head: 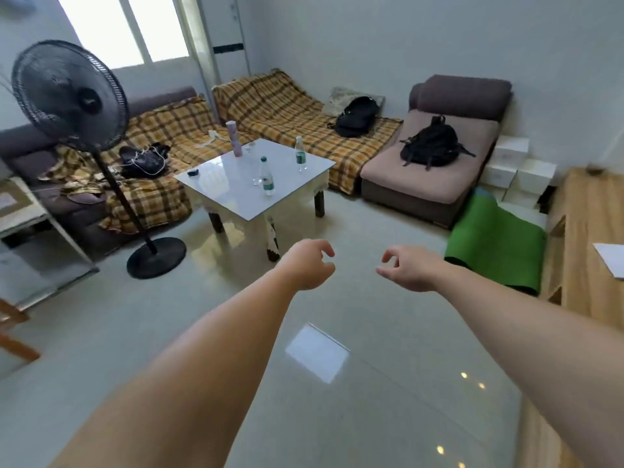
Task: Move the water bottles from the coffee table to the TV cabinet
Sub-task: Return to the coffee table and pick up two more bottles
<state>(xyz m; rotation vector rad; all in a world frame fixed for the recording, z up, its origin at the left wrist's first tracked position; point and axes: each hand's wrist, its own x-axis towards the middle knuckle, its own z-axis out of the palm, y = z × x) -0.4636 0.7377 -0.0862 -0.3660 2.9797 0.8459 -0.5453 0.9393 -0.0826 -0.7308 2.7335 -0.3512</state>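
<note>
Two clear water bottles with green caps and green labels stand upright on the white coffee table (233,194): one bottle (266,177) near the front, the other bottle (299,154) further back right. My left hand (312,265) and my right hand (407,268) are stretched out over the floor, well short of the table, fingers loosely curled and holding nothing. The wooden TV cabinet (580,238) runs along the right edge, with a white sheet of paper (611,261) on top.
A black standing fan (72,96) stands left of the table. A pink tube (233,138), a small glass (256,180) and a dark object (193,173) share the table. Plaid-covered sofas with black bags lie behind. A green mat (496,244) and white boxes (513,167) sit near the cabinet.
</note>
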